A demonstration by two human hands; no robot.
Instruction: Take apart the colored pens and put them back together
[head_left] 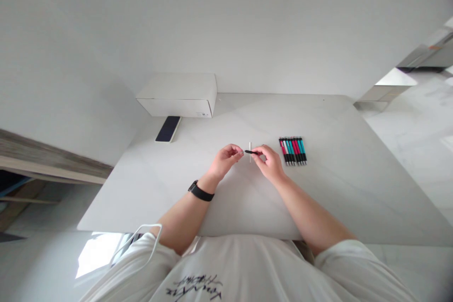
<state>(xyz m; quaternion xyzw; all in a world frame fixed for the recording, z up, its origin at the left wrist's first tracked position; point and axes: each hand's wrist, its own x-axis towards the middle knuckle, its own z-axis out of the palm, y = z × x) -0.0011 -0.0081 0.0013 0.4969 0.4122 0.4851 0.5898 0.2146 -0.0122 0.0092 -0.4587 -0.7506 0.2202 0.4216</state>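
My left hand [223, 161] pinches a small silvery pen tip [242, 152] between thumb and fingers; its exact shape is too small to make out. Facing it, my right hand [271, 163] is closed on a black pen part [250, 152], whose free end points left at the silvery piece. The two pieces are nearly end to end, and I cannot tell if they touch. A thin white pen refill [250, 145] lies on the table beneath the black part, partly covered by it. Right of my right hand, several click pens [293, 151] with red, teal and white barrels lie side by side.
A white box [177, 107] stands at the table's back left against the wall. In front of it lies a phone [168, 129] with a dark screen. A white cable [155, 245] loops by my left sleeve. The white table [336, 198] ends close to my body.
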